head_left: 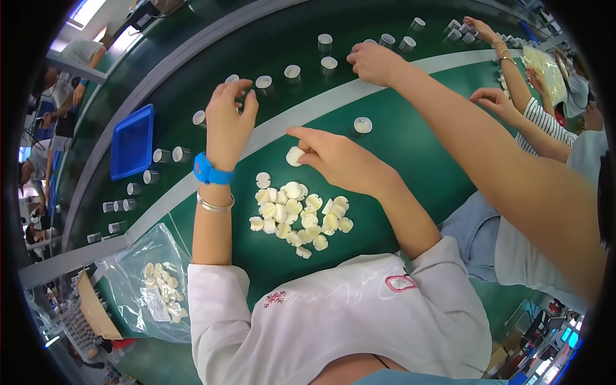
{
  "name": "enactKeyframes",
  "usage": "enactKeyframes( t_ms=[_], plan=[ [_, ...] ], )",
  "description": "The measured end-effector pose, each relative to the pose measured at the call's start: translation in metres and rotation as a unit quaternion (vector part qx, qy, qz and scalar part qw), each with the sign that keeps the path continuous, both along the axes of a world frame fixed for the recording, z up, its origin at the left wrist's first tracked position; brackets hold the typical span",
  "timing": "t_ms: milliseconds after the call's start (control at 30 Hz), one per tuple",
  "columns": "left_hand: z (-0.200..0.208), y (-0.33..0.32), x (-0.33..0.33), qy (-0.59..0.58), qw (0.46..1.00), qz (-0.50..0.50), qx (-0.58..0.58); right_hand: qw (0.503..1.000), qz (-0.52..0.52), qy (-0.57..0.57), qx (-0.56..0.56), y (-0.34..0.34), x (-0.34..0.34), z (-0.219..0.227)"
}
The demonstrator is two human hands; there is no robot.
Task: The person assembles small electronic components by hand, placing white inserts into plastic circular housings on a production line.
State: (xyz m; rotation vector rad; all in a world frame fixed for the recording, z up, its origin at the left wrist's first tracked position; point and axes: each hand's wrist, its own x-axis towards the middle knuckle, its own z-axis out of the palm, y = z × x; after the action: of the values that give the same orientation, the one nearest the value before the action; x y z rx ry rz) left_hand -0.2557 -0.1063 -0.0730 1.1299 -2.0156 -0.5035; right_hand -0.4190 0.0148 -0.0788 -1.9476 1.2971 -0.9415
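My right hand (pixel 350 160) pinches a cream-white round disc (pixel 295 156) between thumb and fingers, above the green table. My left hand (pixel 230 122), with a blue watch and a bangle at its wrist, reaches over the dark green belt. Its thumb and fingers are curved and apart beside a small metal cup (pixel 231 79) that the fingers partly hide; I see no firm grip on it. Below my hands lies a loose heap of cream-white discs (pixel 301 215). A filled metal cup (pixel 362 125) stands on the table to the right.
Several metal cups (pixel 292 73) are spread along the belt. A blue tray (pixel 133 142) lies at left, and a clear bag (pixel 151 282) of discs at lower left. A co-worker's hand (pixel 377 63) crosses from the right to cups on the belt; other people work farther right.
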Motion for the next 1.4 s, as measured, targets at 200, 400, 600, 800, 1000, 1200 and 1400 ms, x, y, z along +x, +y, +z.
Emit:
enactKeyframes(
  t_ms=[200,400,600,800,1000,1200,1400],
  plan=[
    [-0.006,0.007,-0.016,-0.007,0.997,-0.043,0.058,1.0,-0.004,0.003,-0.006,0.008,-0.017,0.005],
    [-0.019,-0.031,-0.061,-0.025,0.997,-0.072,0.032,0.998,-0.058,-0.002,-0.015,0.017,-0.018,0.011],
    [-0.031,-0.067,-0.129,-0.135,0.984,-0.111,-0.021,0.997,-0.077,0.01,-0.028,0.021,-0.027,0.019],
    [-0.026,-0.055,-0.204,-0.366,0.925,-0.099,0.007,0.992,-0.108,-0.015,-0.067,0.022,-0.036,0.022],
    [-0.042,-0.067,-0.199,-0.18,0.974,-0.127,0.048,0.99,-0.111,-0.056,-0.064,0.022,-0.036,0.027],
    [0.007,0.002,-0.111,0.263,0.875,-0.253,0.319,0.956,-0.182,-0.23,0.004,0.028,-0.05,0.037],
    [-0.003,0.059,-0.055,0.237,0.93,-0.212,0.184,0.851,-0.223,-0.468,0.088,0.017,-0.035,0.031]
  ],
)
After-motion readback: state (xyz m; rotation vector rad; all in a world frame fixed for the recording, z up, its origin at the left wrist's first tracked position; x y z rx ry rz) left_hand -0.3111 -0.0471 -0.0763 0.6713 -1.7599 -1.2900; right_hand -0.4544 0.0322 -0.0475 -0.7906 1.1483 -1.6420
